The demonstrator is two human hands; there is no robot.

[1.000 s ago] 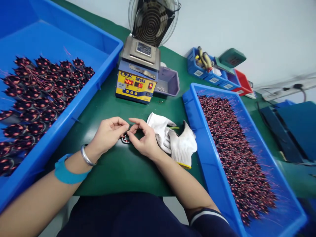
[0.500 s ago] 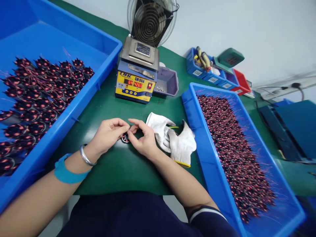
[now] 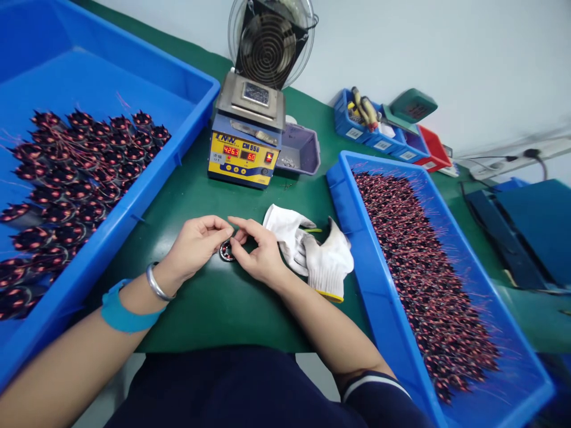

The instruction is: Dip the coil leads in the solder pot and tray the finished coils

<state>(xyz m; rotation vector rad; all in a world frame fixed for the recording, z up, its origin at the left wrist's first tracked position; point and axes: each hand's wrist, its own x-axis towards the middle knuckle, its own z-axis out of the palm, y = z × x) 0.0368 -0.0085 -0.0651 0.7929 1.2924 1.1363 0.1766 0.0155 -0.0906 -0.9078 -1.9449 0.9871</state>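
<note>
A green table point(image 3: 205, 315), smooth and faintly glossy, runs back to a pale wall point(image 3: 468, 53). On it, near the front edge, a small round part point(image 3: 224, 255) sits beneath the fingertips. The left hand point(image 3: 200, 241) has thumb and fingers pinched together above it; the right hand point(image 3: 259, 249) curls in from the other side, fingertips at the part's edge. Whether either grips a wire is too small to tell. White gloves point(image 3: 328, 255) lie beside the right hand. Large blue bins of dark, copper-wound parts flank the work, a left bin point(image 3: 149, 193) and a right bin point(image 3: 363, 261). Behind stand a yellow-fronted machine point(image 3: 243, 157) with lit red digits, a purple tray point(image 3: 313, 151) and a fan point(image 3: 267, 50).
</note>
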